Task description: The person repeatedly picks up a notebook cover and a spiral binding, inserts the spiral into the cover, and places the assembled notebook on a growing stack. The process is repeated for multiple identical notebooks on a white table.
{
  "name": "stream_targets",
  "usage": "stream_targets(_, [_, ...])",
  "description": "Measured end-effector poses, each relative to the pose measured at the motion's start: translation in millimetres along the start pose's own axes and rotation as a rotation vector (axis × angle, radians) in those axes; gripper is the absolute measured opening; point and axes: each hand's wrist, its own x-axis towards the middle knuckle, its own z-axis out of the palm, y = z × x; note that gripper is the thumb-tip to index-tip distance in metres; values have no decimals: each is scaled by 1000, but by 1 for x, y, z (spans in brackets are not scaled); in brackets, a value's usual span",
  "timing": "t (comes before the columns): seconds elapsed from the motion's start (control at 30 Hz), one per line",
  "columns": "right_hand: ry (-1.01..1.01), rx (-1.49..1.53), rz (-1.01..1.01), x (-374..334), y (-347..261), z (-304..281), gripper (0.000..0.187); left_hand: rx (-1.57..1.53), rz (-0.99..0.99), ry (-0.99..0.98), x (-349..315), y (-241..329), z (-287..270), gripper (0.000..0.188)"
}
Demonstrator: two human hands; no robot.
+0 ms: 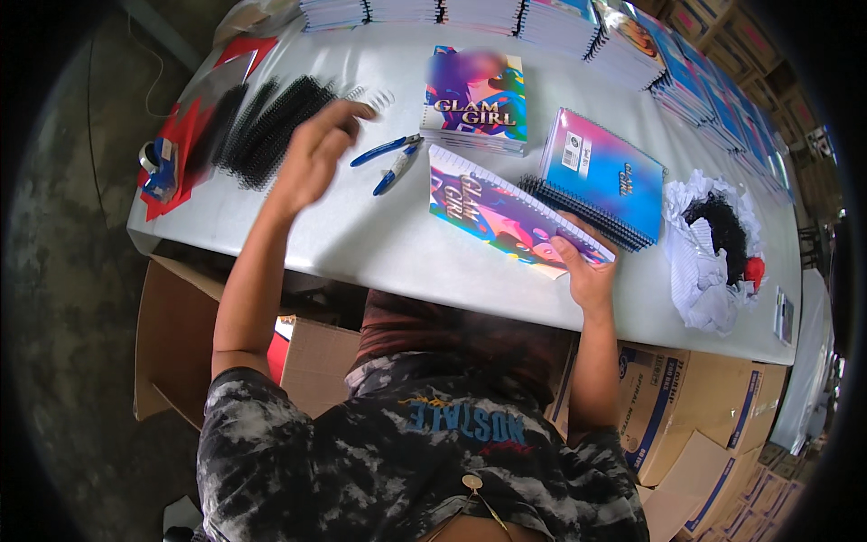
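My right hand (589, 275) grips one end of a colourful notebook (501, 217), thumb on the cover and fingers behind. The notebook is tilted above the table, and a row of punched holes runs along its upper long edge. My left hand (316, 155) is raised beside a heap of black spiral binding coils (271, 131). Its index finger reaches out to the right, the other fingers are bent, and no object shows in them. Just past the fingertip lie a few pale, blurred coil loops (381, 98). Blue-handled pliers (386, 151) and a blue-and-white pen-like tool (395, 172) lie between my hands.
A stack of similar notebooks (474, 104) stands ahead, with spiral-bound blue ones (601, 181) to the right. Bound stacks (623, 50) line the far edge. At left are a tape dispenser (161, 170) and red sheets (185, 135); at right, crumpled white material (700, 271). Cardboard boxes (677, 406) stand below.
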Motion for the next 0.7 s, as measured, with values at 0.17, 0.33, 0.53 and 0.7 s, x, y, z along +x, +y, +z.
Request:
stream_targets(0.17, [57, -55, -13, 0, 3, 3, 25, -218, -131, -198, -13, 16, 40, 31])
stream_targets(0.33, [39, -64, -24, -2, 0, 6, 23, -200, -248, -196, -8, 18, 41, 33])
stream_targets(0.53, [9, -149, -106, 0, -2, 4, 23, -401, -85, -172, 7, 24, 31, 17])
stream_targets(0.7, [30, 23, 22, -4, 4, 8, 24, 308, 326, -221, 15, 40, 18, 36])
